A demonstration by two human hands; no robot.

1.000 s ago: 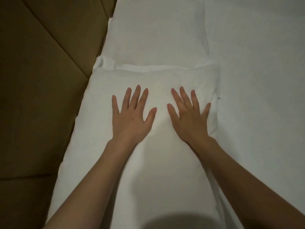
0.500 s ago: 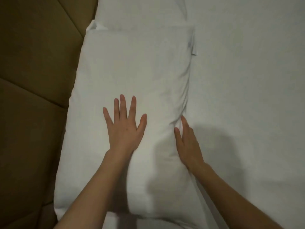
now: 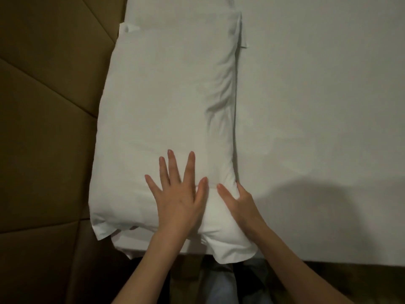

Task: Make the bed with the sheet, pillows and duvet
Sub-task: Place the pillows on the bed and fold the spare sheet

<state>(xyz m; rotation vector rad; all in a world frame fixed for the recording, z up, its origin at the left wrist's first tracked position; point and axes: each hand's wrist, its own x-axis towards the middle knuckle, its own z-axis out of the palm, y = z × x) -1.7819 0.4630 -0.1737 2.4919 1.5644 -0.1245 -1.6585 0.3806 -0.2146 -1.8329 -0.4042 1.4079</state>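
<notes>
Left hand point(image 3: 178, 200), fingers spread, flattens the pillow point(image 3: 166, 119); right hand point(image 3: 241, 202) cups its lower-right edge, squaring it against the headboard point(image 3: 48, 106).

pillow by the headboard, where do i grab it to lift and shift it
Probably by its two long side edges near the close end. The pillow lies lengthwise beside the headboard; the right hand already cups the sheet-side edge, while the left hand lies flat on top and could slide to the headboard-side edge.

Right hand point(image 3: 241, 200) now (thumb atop) pillow-side point(image 3: 166, 102)
</notes>
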